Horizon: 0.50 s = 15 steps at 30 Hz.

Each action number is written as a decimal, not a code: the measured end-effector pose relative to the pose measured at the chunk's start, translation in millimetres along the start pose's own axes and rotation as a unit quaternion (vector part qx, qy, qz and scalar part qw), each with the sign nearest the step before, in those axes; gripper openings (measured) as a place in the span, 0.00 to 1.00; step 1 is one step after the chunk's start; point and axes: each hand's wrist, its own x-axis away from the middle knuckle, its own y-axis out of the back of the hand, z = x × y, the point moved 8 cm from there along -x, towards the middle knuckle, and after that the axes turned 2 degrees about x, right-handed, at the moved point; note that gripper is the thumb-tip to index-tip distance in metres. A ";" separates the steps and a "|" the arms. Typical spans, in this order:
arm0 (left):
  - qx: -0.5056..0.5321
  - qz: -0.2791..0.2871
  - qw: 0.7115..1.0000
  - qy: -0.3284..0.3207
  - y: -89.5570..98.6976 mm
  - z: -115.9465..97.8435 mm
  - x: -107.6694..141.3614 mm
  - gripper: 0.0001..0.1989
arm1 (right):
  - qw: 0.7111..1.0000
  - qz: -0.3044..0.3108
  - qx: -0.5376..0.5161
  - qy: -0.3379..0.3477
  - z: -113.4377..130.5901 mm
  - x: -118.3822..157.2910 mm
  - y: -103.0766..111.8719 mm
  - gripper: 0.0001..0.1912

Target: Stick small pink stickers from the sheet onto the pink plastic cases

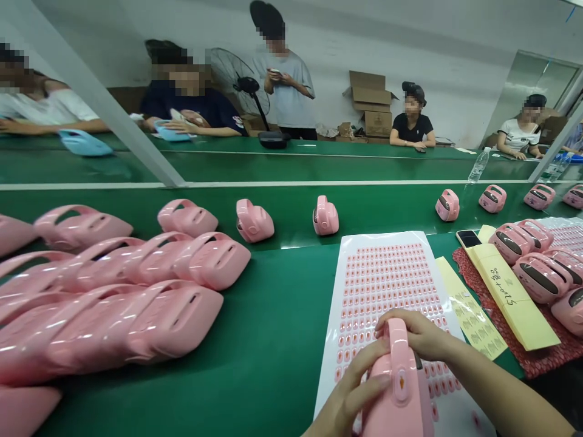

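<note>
My left hand (357, 388) is closed on the near left side of a pink plastic housing with a carry handle (416, 413), its thumb beside a small oval badge (401, 383) with an orange mark. From the far right, my right hand (421, 334) reaches around the handle, fingers curled against it. The housing stands tilted over a white sheet of small pink oval stickers (387, 291), set in rows; gaps show near the sheet's lower end. Part of the housing is cut off by the bottom of the view.
Rows of pink housings (177, 321) stand at left; single ones (325, 215) sit along the green belt (291, 209). At right are a yellow sticker sheet (473, 315), a folded yellow paper (512, 297), a phone (468, 238) and more housings (542, 276) on red mesh. Several people are beyond.
</note>
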 end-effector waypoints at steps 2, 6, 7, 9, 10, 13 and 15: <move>-0.033 0.013 0.999 -0.002 0.3 0.6 -1.9 0.55 | 1.000 -0.002 0.005 -0.001 1.6 -3.3 -1.3 0.09; -0.101 -0.002 0.994 -0.044 3.5 -0.3 -1.0 0.54 | 1.000 0.001 0.015 -0.006 2.2 -8.8 -3.9 0.12; -0.119 -0.006 0.991 -0.059 3.9 -1.3 -0.4 0.53 | 1.000 0.001 0.018 -0.006 2.6 -9.8 -4.4 0.12; -0.147 -0.012 0.986 -0.083 5.2 -3.8 0.1 0.53 | 1.000 0.003 0.028 -0.004 4.1 -10.9 -5.4 0.12; -0.153 -0.009 0.984 -0.090 5.5 -5.1 -0.2 0.53 | 0.999 0.004 0.033 -0.002 5.0 -11.1 -5.8 0.13; -0.160 0.008 0.982 -0.096 7.3 -9.8 -2.4 0.53 | 0.999 0.005 0.047 0.005 7.2 -11.0 -6.3 0.13; -0.167 0.030 0.982 -0.079 7.4 -10.2 -3.9 0.53 | 0.999 0.005 0.052 0.009 7.9 -10.6 -6.3 0.13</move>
